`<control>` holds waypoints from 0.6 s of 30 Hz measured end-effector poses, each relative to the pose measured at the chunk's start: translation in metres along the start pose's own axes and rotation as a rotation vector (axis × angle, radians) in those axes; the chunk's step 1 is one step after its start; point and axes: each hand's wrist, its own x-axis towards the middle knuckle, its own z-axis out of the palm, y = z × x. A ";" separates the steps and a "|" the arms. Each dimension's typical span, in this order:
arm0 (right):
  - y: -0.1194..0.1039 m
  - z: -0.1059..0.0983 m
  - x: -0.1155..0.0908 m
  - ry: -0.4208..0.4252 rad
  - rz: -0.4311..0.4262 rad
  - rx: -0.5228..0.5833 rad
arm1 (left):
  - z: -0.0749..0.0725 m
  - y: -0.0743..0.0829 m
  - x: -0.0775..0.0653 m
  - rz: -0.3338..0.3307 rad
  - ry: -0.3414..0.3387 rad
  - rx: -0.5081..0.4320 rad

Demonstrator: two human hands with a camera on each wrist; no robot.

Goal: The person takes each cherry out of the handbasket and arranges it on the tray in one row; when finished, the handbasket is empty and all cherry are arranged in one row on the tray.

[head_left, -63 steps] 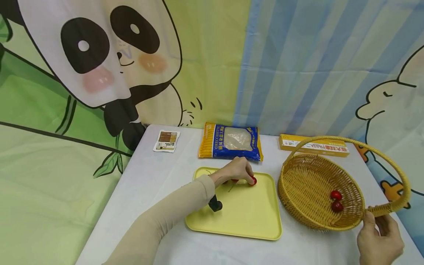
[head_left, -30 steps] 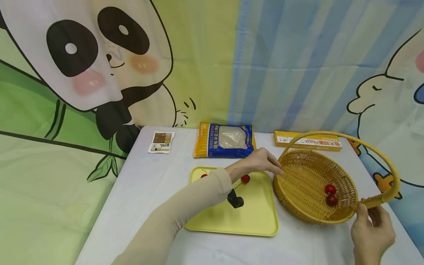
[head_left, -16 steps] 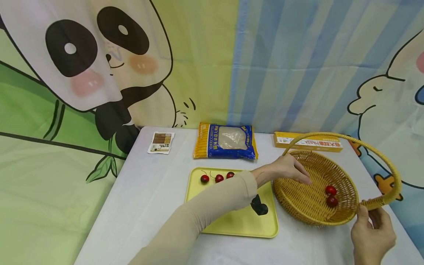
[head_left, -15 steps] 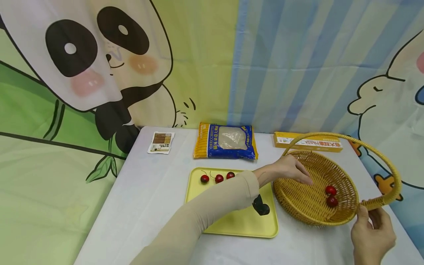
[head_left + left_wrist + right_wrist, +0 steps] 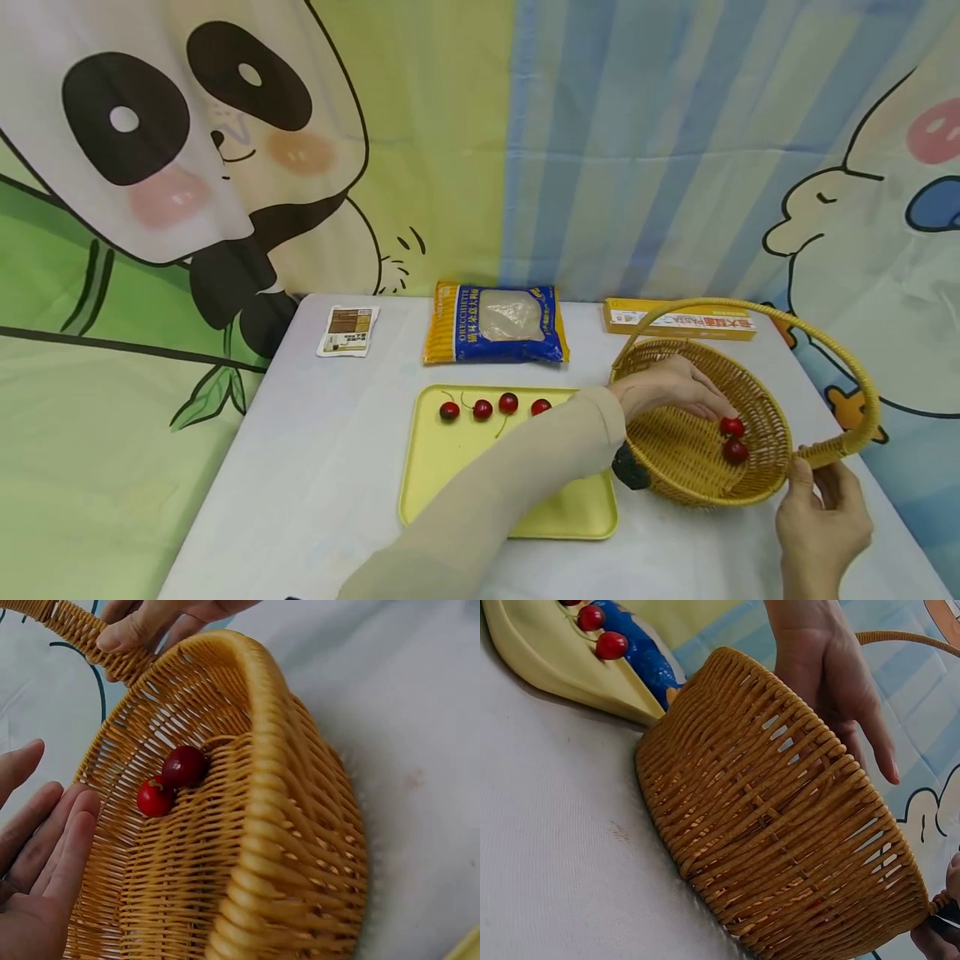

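Observation:
A round wicker basket [image 5: 678, 458] with an arched handle [image 5: 851, 354] stands at the right of the table. Inside it lie a bright red cherry [image 5: 155, 798] and a darker cherry [image 5: 185, 766], side by side against the wall. My left hand [image 5: 684, 387] reaches over the rim into the basket, fingertips close to the red cherry in the head view. Its fingers [image 5: 71, 855] are loosely extended and hold nothing in the left wrist view. With thumb and fingers, my right hand [image 5: 823, 517] grips the basket where the handle meets the rim.
Left of the basket, a yellow tray [image 5: 427, 467] bears several stemmed cherries [image 5: 482, 409] in a row along its far side, partly behind my left sleeve. Farther back are a blue-and-orange pasta bag [image 5: 495, 323], a yellow pasta box [image 5: 678, 319] and a small white packet [image 5: 348, 331].
My left hand has let go of a cherry on the tray and moved right, over the rim and into the basket. My right hand keeps its grip. The head view has shifted slightly.

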 end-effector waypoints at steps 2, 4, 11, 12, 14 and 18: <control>0.000 -0.001 0.000 0.002 -0.014 -0.002 | 0.004 0.002 0.003 0.018 0.004 -0.013; 0.000 -0.001 0.000 0.001 -0.028 0.000 | 0.006 0.002 0.006 0.025 0.011 -0.018; -0.003 -0.002 0.000 0.004 -0.033 0.013 | 0.014 -0.002 0.019 -0.027 -0.009 -0.014; -0.003 -0.003 0.000 0.004 -0.024 0.019 | 0.017 -0.003 0.021 -0.046 -0.012 -0.018; -0.004 -0.003 -0.001 -0.003 -0.017 0.016 | 0.021 -0.005 0.026 -0.085 -0.013 -0.026; -0.003 -0.003 -0.003 -0.018 -0.030 0.008 | 0.028 -0.011 0.032 -0.136 0.004 -0.032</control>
